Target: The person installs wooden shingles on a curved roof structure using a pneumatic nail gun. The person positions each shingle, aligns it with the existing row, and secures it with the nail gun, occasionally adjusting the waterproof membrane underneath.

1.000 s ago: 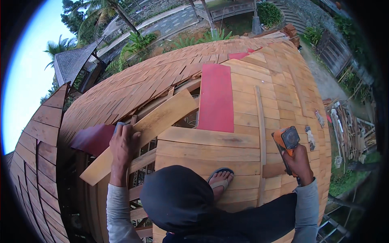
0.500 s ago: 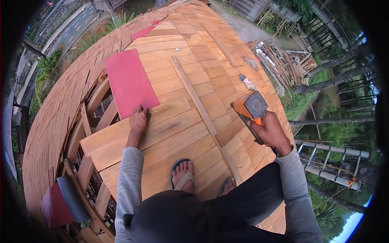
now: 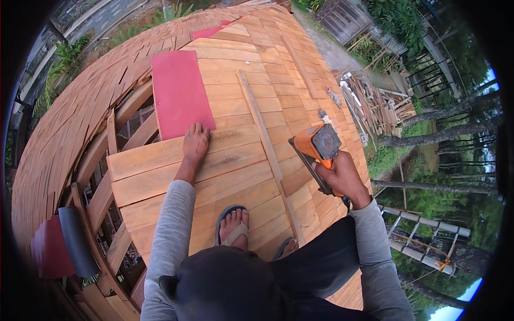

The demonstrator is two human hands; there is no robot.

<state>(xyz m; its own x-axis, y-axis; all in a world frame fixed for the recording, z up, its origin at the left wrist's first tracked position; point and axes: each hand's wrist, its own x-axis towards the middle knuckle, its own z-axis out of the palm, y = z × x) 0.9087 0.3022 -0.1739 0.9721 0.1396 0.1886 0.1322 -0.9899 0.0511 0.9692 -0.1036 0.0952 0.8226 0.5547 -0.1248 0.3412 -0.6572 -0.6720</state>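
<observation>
My left hand (image 3: 196,143) rests palm down with its fingers stretched out on the uppermost wooden shingle (image 3: 144,159) of the roof. Its fingertips reach the lower edge of a red sheet (image 3: 179,96) that lies flat beyond it. On the other side, my right hand (image 3: 344,176) is wrapped round the handle of an orange and black nail gun (image 3: 313,144). The gun is held above the shingles, its dark end cap facing up and its long magazine slanting back toward me. Its nose is hard to make out.
A long wooden batten (image 3: 261,125) crosses the shingles between my hands. Open rafters (image 3: 101,200) show gaps at left, beside a red and grey roll (image 3: 77,241). My sandalled foot (image 3: 234,227) stands on shingles. A ladder (image 3: 423,238) leans beyond the right edge.
My left hand has slid slightly right and forward, its fingers straighter. The nail gun has come a little to the left, still in my right hand. The whole view has shifted somewhat.
</observation>
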